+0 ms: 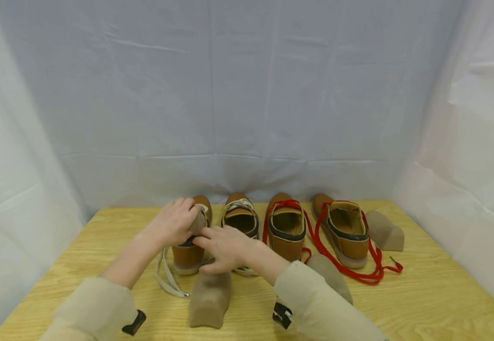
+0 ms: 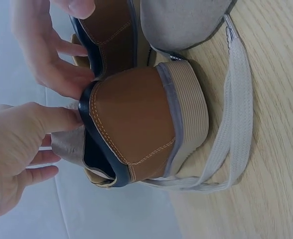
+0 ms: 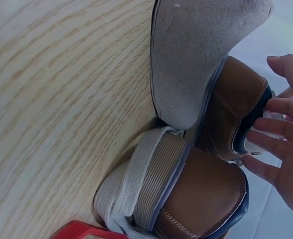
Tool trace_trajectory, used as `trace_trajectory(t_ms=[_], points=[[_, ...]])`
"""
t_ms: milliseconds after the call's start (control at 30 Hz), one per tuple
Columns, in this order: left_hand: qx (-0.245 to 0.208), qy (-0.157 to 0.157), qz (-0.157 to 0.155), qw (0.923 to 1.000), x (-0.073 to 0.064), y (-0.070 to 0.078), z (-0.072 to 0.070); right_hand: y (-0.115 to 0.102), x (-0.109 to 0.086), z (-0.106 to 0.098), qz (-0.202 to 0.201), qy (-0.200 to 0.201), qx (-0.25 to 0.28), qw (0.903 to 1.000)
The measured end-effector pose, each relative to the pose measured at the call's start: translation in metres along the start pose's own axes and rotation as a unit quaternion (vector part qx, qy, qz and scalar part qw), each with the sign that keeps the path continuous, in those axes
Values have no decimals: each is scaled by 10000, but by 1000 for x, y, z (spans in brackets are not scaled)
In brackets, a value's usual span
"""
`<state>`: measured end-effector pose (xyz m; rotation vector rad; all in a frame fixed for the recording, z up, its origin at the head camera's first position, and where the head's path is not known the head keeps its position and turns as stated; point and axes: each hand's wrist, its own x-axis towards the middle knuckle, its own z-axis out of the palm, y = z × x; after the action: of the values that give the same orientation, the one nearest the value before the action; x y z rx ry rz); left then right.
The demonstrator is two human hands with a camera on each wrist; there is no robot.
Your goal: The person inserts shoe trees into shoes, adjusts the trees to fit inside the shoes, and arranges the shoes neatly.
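In the head view my left hand (image 1: 171, 226) is over the leftmost brown shoe (image 1: 187, 258), which has a dark collar and loose white laces (image 2: 236, 99). It grips a beige shoe insert (image 2: 69, 144) that sits partly inside the shoe opening; in the left wrist view the thumb lies on one side and the fingers on the other. My right hand (image 1: 230, 246) reaches in from the right, its slightly bent fingers (image 3: 271, 144) spread at the collar of the same shoe. Under that hand a loose beige insert (image 1: 210, 300) stands on the table, behind the shoe's heel.
To the right stand a brown shoe with white laces (image 1: 240, 222) and two shoes with red laces, one upright (image 1: 287, 244) and one angled (image 1: 347, 241). More beige inserts lie beside the angled shoe (image 1: 385, 232) and near my right sleeve (image 1: 330, 274). White cloth (image 1: 247, 118) encloses the table.
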<state>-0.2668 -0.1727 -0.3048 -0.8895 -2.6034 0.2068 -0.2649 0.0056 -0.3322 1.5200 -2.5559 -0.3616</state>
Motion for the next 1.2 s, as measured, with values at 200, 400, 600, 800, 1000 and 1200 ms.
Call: trace_trajectory(t_ms=[200, 400, 600, 800, 1000, 1200], points=[[-74, 124, 32, 9999, -2, -2, 3, 0, 1, 0, -34, 58, 35, 10000], [-87, 183, 83, 9998, -2, -4, 5, -1, 1, 1, -64, 145, 23, 9999], [-109, 282, 153, 9994, -1, -7, 8, -1, 2, 4, -72, 235, -64, 9997], [-64, 350, 206, 9992, 0, -7, 9, -1, 3, 4, -58, 228, 35, 9997], [49, 224, 171, 9996, 2, -7, 10, -1, 4, 4, -44, 196, 48, 9998], [181, 275, 173, 9993, 3, -7, 12, -1, 4, 5, -55, 250, 22, 9997]])
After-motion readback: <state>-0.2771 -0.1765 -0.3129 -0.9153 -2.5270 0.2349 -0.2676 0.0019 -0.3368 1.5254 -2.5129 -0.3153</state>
